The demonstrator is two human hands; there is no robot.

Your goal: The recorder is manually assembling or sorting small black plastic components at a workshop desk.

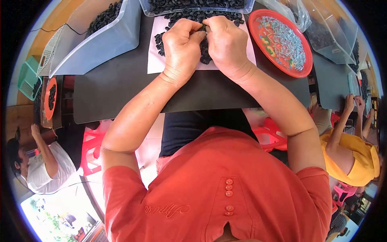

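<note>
1. Evidently a dark table (193, 92), clock centred on the hands: grey bin (109, 46) at 9, clear bin (148, 13) at 12.
2. Pink sheet (155, 66) under the hands; red plate (297, 73) at 3.
3. Left hand (181, 42) and right hand (227, 42) meet, fingers curled, thumb and forefinger tips bunched. Exact spacing and grip hidden; cannot tell.
4. Step in hand, by judgement: fingertip work on a small piece. The next move calls for a steady two-handed pinch.
5. Loose black pieces (160, 44) lie from the fingertips at 12, 6 and 8.
6. Silvery bits (288, 42) on the plate, well apart.
</note>
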